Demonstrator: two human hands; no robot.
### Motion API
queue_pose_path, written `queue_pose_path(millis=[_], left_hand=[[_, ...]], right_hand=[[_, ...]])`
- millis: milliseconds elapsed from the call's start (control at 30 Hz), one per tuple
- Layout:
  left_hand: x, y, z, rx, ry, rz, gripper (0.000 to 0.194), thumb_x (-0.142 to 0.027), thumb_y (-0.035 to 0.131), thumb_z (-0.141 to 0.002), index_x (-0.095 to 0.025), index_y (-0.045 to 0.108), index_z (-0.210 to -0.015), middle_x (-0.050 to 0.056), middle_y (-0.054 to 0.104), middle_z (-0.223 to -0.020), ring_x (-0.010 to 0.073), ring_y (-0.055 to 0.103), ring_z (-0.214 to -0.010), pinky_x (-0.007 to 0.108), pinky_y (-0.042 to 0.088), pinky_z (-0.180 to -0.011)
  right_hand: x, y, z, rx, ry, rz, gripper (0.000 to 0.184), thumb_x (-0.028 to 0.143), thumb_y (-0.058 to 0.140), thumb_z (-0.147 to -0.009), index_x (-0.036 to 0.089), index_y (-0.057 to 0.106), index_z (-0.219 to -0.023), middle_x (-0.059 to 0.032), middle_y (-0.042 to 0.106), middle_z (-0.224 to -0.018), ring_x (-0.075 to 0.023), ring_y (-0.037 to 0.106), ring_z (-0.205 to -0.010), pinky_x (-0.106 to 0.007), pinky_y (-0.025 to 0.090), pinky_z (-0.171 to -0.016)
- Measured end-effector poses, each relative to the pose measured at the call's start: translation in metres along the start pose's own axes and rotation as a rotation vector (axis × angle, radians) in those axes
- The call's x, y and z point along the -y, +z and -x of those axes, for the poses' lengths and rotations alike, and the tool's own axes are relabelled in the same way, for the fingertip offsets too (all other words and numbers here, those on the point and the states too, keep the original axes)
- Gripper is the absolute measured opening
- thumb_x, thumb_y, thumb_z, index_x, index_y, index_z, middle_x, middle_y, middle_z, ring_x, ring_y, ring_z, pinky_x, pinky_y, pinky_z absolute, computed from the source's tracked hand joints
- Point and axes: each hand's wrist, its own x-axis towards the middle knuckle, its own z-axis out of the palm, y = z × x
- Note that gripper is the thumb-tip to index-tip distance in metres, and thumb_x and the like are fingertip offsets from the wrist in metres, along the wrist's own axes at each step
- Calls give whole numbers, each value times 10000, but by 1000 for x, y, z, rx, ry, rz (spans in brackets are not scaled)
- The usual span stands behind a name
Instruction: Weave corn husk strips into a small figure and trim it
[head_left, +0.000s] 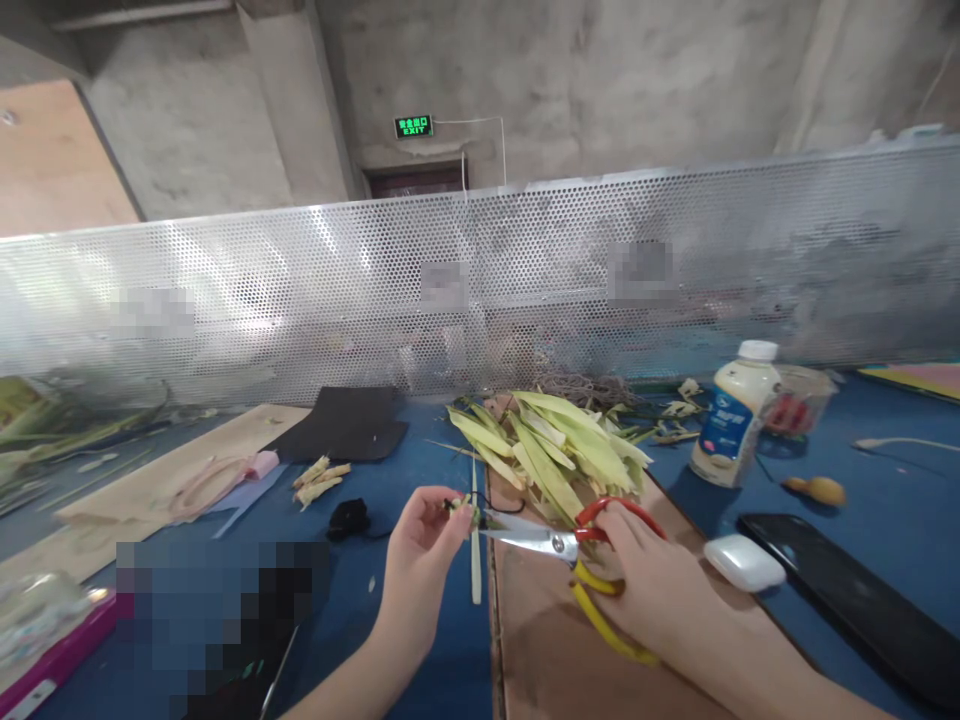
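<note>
My left hand (421,545) pinches a small bundle of pale green husk (459,507) between thumb and fingers. A black thread (504,506) loops out from it, and a narrow husk strip (475,570) hangs just beside the fingertips. In my right hand (649,575) is a pair of scissors (541,540) with one red and one yellow handle. Its blades are parted, and the tips point left, close to the pinched bundle. Behind both hands lies a heap of pale green corn husks (559,450), partly on a brown board (544,640).
A ball of black thread (349,519) lies left of my hand, near husk scraps (321,480) and a black sheet (349,420). At right are a bottle (735,415), white case (744,562), black phone (847,600) and plastic tub (802,400). A perforated metal screen (322,300) stands behind.
</note>
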Motion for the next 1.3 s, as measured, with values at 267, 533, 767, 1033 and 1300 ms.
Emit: queue_pose_path(millis=[267,533,767,1033,1300], left_hand=[[-1,2,0,-2,6,-16,225,-353,659,-734,-174,549,-817,-24,547,-697,90,478,-657,185,377,-609],[-2,1,2,-5,6,-38,210,-361,641,-750,-179,546,-796,-34,524,-664,84,448,-631,177,346,-576],[-1,1,1,11,-3,-39,219,-364,642,-752,-175,534,-781,-33,519,-660,84,441,-628,181,346,-585],[-1,0,1,18,-1,-48,221,-369,628,-762,-171,532,-748,-38,501,-643,88,428,-633,182,349,-603],[-5,2,3,-2,-31,-68,229,-362,627,-757,-167,520,-702,-37,487,-625,95,415,-619,187,341,-583]], right_hand=[[-2,2,1,-141,-82,96,269,352,534,-746,209,405,-933,-67,556,-931,-250,581,-799,-338,480,-546],[1,-3,-1,-257,-152,199,280,355,564,-702,197,395,-860,-64,553,-872,-229,581,-739,-303,459,-512],[2,-5,0,-283,-170,219,257,328,546,-697,195,386,-849,-54,550,-839,-217,575,-723,-283,426,-507],[3,-7,-1,-276,-167,234,327,372,591,-688,195,382,-867,-50,544,-844,-212,574,-717,-297,463,-517],[0,-6,-1,-293,-188,261,277,381,553,-720,188,397,-843,-63,543,-825,-211,563,-722,-276,423,-526]])
